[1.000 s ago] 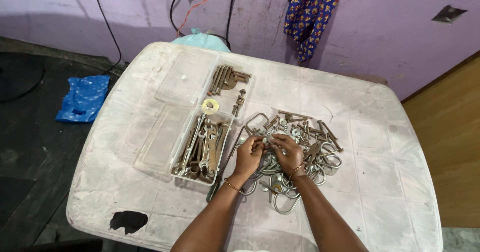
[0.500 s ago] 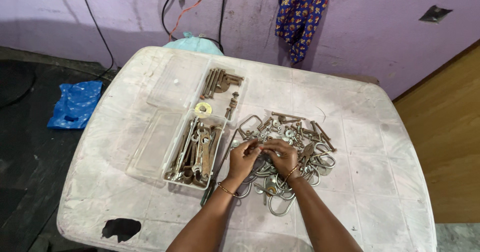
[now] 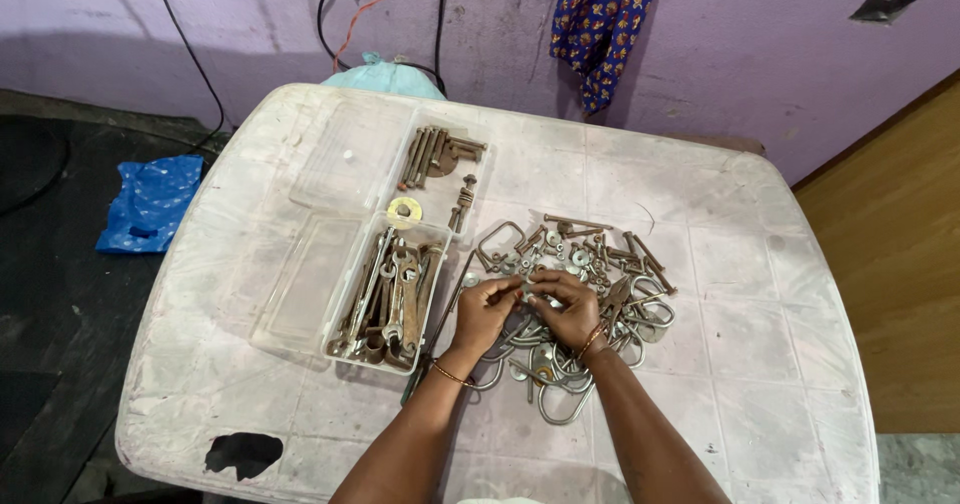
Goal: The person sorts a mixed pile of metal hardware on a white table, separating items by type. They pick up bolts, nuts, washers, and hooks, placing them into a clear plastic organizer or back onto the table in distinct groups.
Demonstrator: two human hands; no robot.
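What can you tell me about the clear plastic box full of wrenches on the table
The clear plastic box is a shallow, see-through rectangular tray with thin walls, lying flat on the worn white table, just left of the person's left hand. It is open and packed with rusty wrenches lying lengthwise, mostly brown with a few grey ones. Its far end meets a second clear box holding rusty bolts. What looks like its open lid lies along its left side. Neither hand touches it.

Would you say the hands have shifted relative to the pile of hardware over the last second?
No. Both the left hand and the right hand stay together over the hardware pile; only the camera view moved.
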